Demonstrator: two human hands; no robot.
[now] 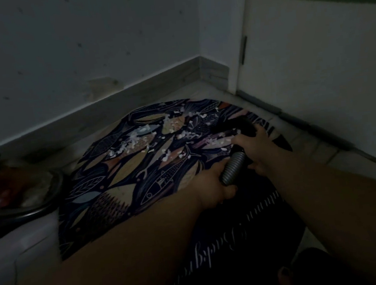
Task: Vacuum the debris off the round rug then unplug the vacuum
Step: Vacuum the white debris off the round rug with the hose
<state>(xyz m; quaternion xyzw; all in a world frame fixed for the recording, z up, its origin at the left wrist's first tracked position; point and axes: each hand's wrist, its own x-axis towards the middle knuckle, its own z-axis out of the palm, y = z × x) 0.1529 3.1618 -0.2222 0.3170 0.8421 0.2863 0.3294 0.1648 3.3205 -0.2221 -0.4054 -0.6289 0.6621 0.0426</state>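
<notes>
Left hand (211,185) fingers curled round ribbed hose (234,167); right hand (255,145) gripped nozzle (231,126) end. Hose probably light, bendy; best steered from stiff nozzle. Debris (136,144) on round rug (116,180) looked light, flaky.

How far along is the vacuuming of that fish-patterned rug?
Little looks done: white debris lies scattered over the far part of the round rug. In hand: the left hand grips the grey hose, and the right hand holds the black nozzle at the right edge of the debris. Left: clearing the bits, then unplugging; no plug is in view.
</notes>
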